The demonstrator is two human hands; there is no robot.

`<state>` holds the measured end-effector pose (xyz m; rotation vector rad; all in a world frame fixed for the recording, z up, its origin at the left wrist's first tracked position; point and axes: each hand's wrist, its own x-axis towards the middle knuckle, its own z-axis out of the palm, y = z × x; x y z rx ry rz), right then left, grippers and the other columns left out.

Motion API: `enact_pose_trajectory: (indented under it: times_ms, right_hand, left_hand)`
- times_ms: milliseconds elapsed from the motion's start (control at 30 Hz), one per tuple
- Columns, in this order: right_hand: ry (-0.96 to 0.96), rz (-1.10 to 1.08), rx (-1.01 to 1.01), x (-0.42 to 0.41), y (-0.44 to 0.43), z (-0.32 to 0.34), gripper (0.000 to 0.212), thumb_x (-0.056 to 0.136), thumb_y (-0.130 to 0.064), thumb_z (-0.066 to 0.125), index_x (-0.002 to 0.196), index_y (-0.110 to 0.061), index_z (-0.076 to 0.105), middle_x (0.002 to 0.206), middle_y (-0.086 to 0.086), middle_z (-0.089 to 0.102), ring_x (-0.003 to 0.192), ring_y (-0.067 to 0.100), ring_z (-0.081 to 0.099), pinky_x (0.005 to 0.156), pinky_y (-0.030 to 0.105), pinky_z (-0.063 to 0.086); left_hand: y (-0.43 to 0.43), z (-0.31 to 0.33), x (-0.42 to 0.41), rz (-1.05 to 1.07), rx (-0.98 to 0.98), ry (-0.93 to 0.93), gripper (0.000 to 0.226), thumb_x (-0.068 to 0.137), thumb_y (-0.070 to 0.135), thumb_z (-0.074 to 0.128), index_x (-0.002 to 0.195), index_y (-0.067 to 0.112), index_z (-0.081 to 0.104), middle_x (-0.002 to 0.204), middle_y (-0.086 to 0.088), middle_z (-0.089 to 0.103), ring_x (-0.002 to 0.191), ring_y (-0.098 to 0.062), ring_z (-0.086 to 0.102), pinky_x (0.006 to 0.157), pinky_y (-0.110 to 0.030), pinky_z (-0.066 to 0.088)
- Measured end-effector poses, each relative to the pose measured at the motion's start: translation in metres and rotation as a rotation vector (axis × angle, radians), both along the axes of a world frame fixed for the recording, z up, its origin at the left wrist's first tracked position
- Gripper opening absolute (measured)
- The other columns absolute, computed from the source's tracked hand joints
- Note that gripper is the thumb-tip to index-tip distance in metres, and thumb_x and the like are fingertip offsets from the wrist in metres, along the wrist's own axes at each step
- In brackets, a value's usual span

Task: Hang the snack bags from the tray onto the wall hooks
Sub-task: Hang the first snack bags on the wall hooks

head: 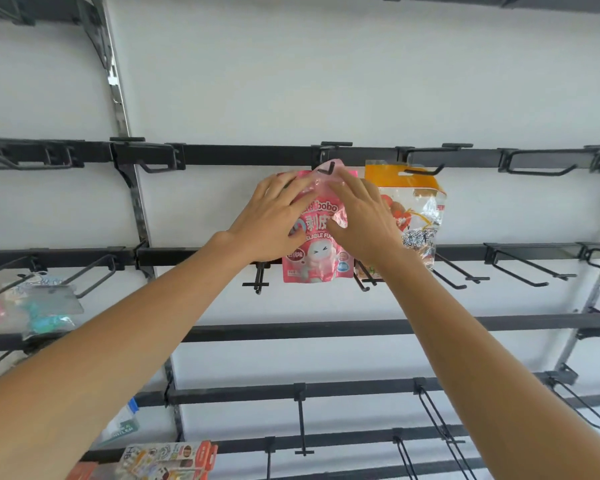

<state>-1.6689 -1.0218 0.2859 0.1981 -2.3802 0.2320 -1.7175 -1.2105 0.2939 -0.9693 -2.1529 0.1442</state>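
A pink snack bag (317, 252) hangs in front of the white wall, its crumpled top at a black wall hook (329, 168) whose tip pokes through the bag's top. My left hand (274, 216) holds the bag's upper left part, fingers curled over it. My right hand (362, 220) lies on the bag's upper right, fingers reaching up to the hook. Just to the right, an orange-topped clear snack bag (414, 206) hangs on the neighbouring hook (425, 170). No tray is in view.
Black horizontal rails (243, 154) carry several bare hooks to the left and right. A packet of pink and teal items (32, 313) hangs at the far left. Colourful packets (167, 460) sit at the bottom left. A metal upright (125, 126) runs down the wall.
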Motion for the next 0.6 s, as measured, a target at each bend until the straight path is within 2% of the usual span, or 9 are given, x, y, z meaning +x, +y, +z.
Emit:
enact_pose_trajectory:
  times_ms: [100, 233, 333, 467, 600]
  right_hand:
    - [-0.116, -0.024, 0.007, 0.005, -0.004, 0.005, 0.063, 0.093, -0.032, 0.06, 0.152, -0.03, 0.036, 0.166, -0.004, 0.013, 0.151, 0.025, 0.015, 0.117, 0.051, 0.026]
    - [-0.226, 0.014, -0.073, 0.018, -0.017, -0.001, 0.052, 0.103, -0.047, 0.042, 0.15, -0.025, 0.042, 0.163, 0.001, 0.027, 0.151, 0.023, 0.02, 0.122, 0.047, 0.017]
    - [-0.308, 0.045, -0.162, 0.039, -0.038, -0.012, 0.054, 0.106, -0.048, 0.03, 0.151, -0.021, 0.041, 0.161, 0.004, 0.031, 0.151, 0.022, 0.022, 0.122, 0.043, 0.015]
    - [-0.376, 0.06, -0.245, 0.064, -0.071, -0.018, 0.057, 0.105, -0.05, 0.032, 0.153, -0.018, 0.037, 0.161, 0.006, 0.031, 0.149, 0.025, 0.026, 0.12, 0.043, 0.022]
    - [-0.375, 0.049, -0.213, 0.08, -0.111, -0.016, 0.056, 0.104, -0.046, 0.04, 0.152, -0.017, 0.037, 0.16, 0.006, 0.032, 0.146, 0.027, 0.03, 0.117, 0.043, 0.027]
  left_hand:
    - [0.0, 0.003, 0.005, 0.009, -0.02, -0.072, 0.061, 0.091, 0.033, 0.055, 0.149, 0.02, 0.04, 0.165, -0.001, 0.008, 0.15, -0.025, 0.002, 0.121, -0.046, 0.003]
    - [-0.01, -0.004, 0.019, -0.007, -0.028, -0.158, 0.053, 0.095, 0.036, 0.05, 0.147, 0.026, 0.043, 0.162, 0.001, 0.022, 0.151, -0.023, 0.006, 0.121, -0.049, 0.003]
    - [-0.033, -0.012, 0.029, -0.006, 0.003, -0.205, 0.051, 0.097, 0.036, 0.049, 0.147, 0.026, 0.044, 0.158, 0.001, 0.031, 0.148, -0.024, 0.015, 0.119, -0.047, 0.009]
    - [-0.075, -0.027, 0.043, 0.04, 0.041, -0.261, 0.05, 0.098, 0.036, 0.047, 0.147, 0.026, 0.042, 0.159, -0.002, 0.03, 0.148, -0.027, 0.017, 0.118, -0.045, 0.011]
    - [-0.117, -0.038, 0.055, 0.084, 0.003, -0.325, 0.051, 0.099, 0.038, 0.044, 0.15, 0.028, 0.038, 0.16, 0.0, 0.028, 0.148, -0.026, 0.016, 0.118, -0.043, 0.012]
